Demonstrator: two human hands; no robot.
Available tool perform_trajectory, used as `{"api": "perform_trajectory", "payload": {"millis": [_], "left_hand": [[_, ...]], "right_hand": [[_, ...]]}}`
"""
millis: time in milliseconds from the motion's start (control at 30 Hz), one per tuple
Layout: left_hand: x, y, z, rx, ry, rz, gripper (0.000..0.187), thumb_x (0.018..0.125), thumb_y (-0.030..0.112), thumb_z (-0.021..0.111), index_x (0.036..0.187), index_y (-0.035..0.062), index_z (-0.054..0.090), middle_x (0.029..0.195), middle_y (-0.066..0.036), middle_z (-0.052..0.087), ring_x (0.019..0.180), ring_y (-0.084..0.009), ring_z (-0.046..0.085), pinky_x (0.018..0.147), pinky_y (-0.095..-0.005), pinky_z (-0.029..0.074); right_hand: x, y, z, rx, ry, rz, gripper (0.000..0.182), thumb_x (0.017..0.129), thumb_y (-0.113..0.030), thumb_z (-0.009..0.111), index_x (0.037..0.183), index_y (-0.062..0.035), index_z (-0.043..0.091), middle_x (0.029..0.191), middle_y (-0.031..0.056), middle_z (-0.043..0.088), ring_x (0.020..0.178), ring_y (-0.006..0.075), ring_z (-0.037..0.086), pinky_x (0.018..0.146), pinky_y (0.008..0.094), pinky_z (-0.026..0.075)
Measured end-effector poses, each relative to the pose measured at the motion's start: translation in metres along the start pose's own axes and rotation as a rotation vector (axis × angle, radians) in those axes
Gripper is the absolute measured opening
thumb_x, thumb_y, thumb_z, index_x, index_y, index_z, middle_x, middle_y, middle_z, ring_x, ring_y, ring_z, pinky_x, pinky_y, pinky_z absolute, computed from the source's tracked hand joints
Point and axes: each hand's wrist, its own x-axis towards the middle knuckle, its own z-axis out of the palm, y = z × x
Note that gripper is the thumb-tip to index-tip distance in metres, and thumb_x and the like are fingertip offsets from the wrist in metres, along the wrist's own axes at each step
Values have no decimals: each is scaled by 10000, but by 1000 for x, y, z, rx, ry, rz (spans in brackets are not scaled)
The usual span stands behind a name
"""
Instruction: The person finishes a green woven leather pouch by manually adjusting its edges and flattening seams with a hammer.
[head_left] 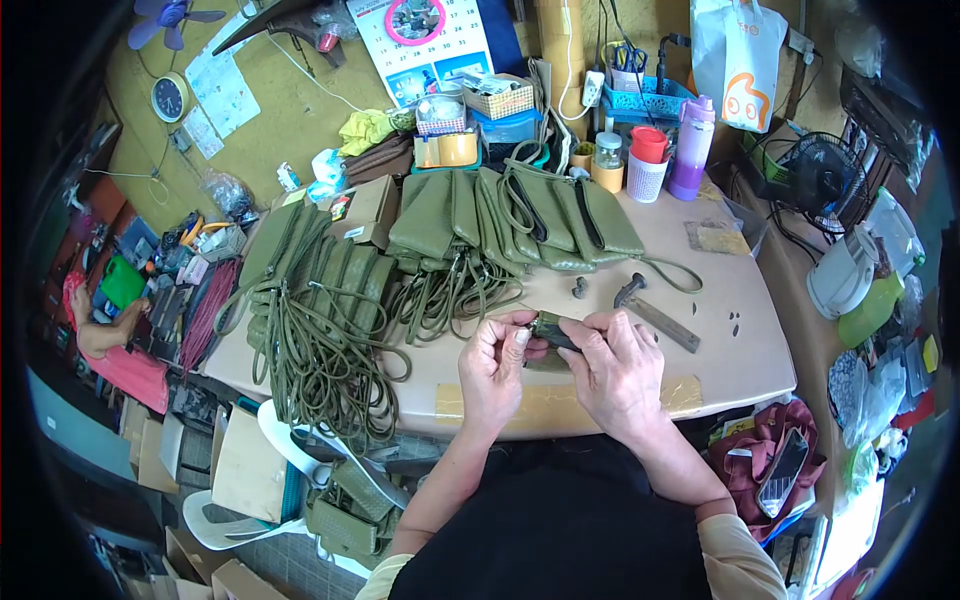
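My left hand (495, 372) pinches the left end of a small dark green and black piece (548, 329) close over the table's front part. On its right end, the fingers of my right hand (622, 368) are closed. Fingers cover much of the piece, and I cannot tell its exact kind. Just beyond my right hand lies a hammer (655, 313) with a flat wooden handle. Olive green woven-look bags (440, 215) are piled behind my hands. Their long thin straps (325, 350) spill in a tangle to the left, over the table's front edge.
Small dark bits (735, 322) are scattered at the table's right. Along the back stand a purple bottle (690, 150), a red-lidded cup (648, 160) and baskets. A white chair (290, 440) holds more green bags at the lower left. Another person (120, 345) sits far left.
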Motion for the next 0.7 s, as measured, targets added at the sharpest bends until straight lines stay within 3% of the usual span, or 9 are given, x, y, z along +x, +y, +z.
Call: {"api": "perform_trajectory", "payload": {"millis": [300,433,500,567,633,700], "left_hand": [[-6,-4,2,169,-39,119,129,964,54,534,899,-56,526,1126,-162,592,835,-152,661,742,-268,559],[-11,-6,4,133,-55,75,111,970,34,502,910,-57,520,1161,-173,584,863,-170,663,759,-264,545],[-13,-6,8,117,-70,179,106,972,50,498,934,-47,518,1158,-184,596,798,-147,639,706,-245,518],[-22,-6,1,186,-150,163,107,967,63,512,935,-39,521,1115,-177,622,737,-124,604,664,-238,493],[-31,-6,-4,248,-234,147,110,961,76,525,935,-31,524,1072,-170,647,676,-101,570,622,-230,468],[-37,-1,-5,308,-35,149,123,929,96,591,964,-18,560,892,-108,670,595,-74,494,565,-218,413]], "right_hand": [[1,8,11,48,36,-3,343,667,-74,752,990,-78,638,873,52,545,689,208,584,609,341,454],[-1,14,18,219,28,169,395,734,-127,756,1089,-68,591,842,79,553,693,253,604,601,399,499],[3,15,15,276,43,265,434,755,-158,762,1134,-65,571,822,89,556,705,275,615,608,414,512],[3,13,1,287,-225,315,504,761,-204,780,1181,-61,540,855,115,593,763,314,633,644,408,527],[-10,27,9,373,-250,335,532,736,-185,811,1176,-55,541,944,130,624,797,270,648,677,369,530],[-19,34,11,600,-258,462,505,741,-145,816,1157,-53,544,992,96,634,810,166,629,707,314,517]]}}
